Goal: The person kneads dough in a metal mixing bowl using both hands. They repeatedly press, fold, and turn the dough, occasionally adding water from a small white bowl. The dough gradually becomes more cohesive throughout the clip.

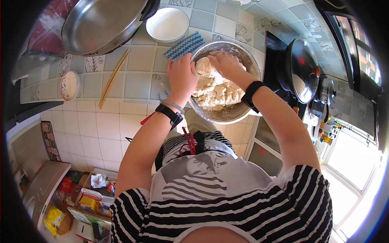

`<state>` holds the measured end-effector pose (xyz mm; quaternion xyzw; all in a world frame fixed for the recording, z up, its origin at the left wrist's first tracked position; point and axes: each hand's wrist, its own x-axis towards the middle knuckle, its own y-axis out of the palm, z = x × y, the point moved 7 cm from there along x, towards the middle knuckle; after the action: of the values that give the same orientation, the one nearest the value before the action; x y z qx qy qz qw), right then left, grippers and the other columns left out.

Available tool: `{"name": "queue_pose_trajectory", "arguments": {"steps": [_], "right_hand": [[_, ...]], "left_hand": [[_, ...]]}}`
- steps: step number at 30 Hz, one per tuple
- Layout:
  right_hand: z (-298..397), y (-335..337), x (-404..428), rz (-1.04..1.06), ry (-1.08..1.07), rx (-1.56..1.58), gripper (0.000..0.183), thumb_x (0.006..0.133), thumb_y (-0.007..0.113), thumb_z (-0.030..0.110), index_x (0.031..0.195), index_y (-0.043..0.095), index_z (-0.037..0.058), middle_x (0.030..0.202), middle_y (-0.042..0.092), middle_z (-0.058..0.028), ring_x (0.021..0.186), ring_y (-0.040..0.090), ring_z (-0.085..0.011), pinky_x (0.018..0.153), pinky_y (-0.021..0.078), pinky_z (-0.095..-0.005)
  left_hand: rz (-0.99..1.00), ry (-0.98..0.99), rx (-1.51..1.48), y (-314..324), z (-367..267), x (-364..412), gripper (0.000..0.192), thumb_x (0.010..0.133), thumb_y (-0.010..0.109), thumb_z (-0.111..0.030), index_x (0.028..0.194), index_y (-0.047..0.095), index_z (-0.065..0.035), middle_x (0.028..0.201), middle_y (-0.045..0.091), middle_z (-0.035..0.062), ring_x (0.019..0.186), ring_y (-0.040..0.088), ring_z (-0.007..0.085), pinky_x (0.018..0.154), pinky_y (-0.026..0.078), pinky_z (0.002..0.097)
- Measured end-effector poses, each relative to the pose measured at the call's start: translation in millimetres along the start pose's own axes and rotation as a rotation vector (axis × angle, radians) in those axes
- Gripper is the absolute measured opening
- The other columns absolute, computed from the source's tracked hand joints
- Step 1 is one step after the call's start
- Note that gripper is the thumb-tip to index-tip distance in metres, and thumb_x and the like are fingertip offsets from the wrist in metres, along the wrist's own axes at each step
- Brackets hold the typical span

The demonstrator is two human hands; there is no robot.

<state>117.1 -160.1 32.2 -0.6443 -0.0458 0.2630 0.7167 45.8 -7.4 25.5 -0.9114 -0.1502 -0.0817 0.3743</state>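
Note:
A wide stainless steel bowl [254,65] sits at the counter's front edge. In it lies a large, rough lump of pale dough [217,92], its surface cracked and uneven. My left hand [182,76] grips the bowl's left rim, the thumb on the inner side beside the dough. My right hand [228,65] is inside the bowl on the far part of the dough. Its fingers curl over the dough and their tips are partly hidden. Dry flour traces coat the inner wall of the bowl.
A blue-and-white cloth [184,46] touches the bowl's left side. Behind it stands a white bowl [167,25], with a large steel pan [101,25] further left. Chopsticks [114,79] and a small dish [70,85] lie leftward. At right, a lidded wok [304,70] sits on the black cooktop [273,60].

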Motion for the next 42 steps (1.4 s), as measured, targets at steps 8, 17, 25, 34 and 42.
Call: {"name": "queue_pose_trajectory", "arguments": {"steps": [8,17,25,34,42], "right_hand": [[4.5,-23.6,-54.2,-0.15,-0.336,0.069,0.061,0.077,0.072,0.045,0.116,0.057,0.0014,0.099,0.064,-0.0223,0.096,0.061,-0.0387,0.087,0.0468,-0.0431],[12.9,-21.2,-54.7,0.05,-0.095,0.093,0.066,0.072,0.077,0.042,0.122,0.056,0.0042,0.102,0.065,-0.0199,0.097,0.062,-0.0372,0.087,0.0481,-0.0423],[-98.5,41.1,-33.7,-0.009,0.522,0.702,0.061,0.077,0.076,0.042,0.115,0.06,-0.003,0.098,0.068,-0.014,0.087,0.066,-0.0244,0.077,0.0507,-0.0362],[-80.5,29.3,-49.7,0.07,0.267,1.436,0.056,0.09,0.064,0.037,0.127,0.05,-0.0024,0.122,0.058,-0.013,0.109,0.058,-0.0186,0.09,0.0477,-0.0329],[-52.5,6.8,-13.0,0.134,0.46,1.167,0.055,0.09,0.058,0.047,0.117,0.057,-0.0002,0.109,0.061,-0.0101,0.099,0.057,-0.0169,0.081,0.0476,-0.0321]], "left_hand": [[0.01,0.024,-0.009,1.7,-11.8,3.9,0.025,0.089,0.057,-0.014,0.113,0.06,-0.0074,0.101,0.067,0.0101,0.098,0.06,0.0297,0.099,0.033,0.0457],[0.066,-0.062,-0.095,0.2,4.2,0.9,0.027,0.087,0.061,-0.016,0.112,0.06,-0.0056,0.101,0.067,0.0134,0.1,0.059,0.033,0.091,0.04,0.045],[0.134,-0.108,-0.302,-11.2,0.9,-43.3,0.034,0.087,0.061,-0.017,0.114,0.054,0.0022,0.098,0.061,0.0227,0.094,0.057,0.0409,0.085,0.044,0.0476],[0.066,-0.367,-0.456,6.8,17.1,-29.5,0.035,0.095,0.052,-0.019,0.121,0.051,0.0031,0.108,0.062,0.0241,0.101,0.058,0.0414,0.087,0.046,0.0448],[0.002,-0.319,-0.391,0.9,12.1,-26.5,0.026,0.097,0.048,-0.021,0.111,0.057,-0.0007,0.097,0.064,0.0217,0.091,0.06,0.0406,0.078,0.046,0.0453]]}}
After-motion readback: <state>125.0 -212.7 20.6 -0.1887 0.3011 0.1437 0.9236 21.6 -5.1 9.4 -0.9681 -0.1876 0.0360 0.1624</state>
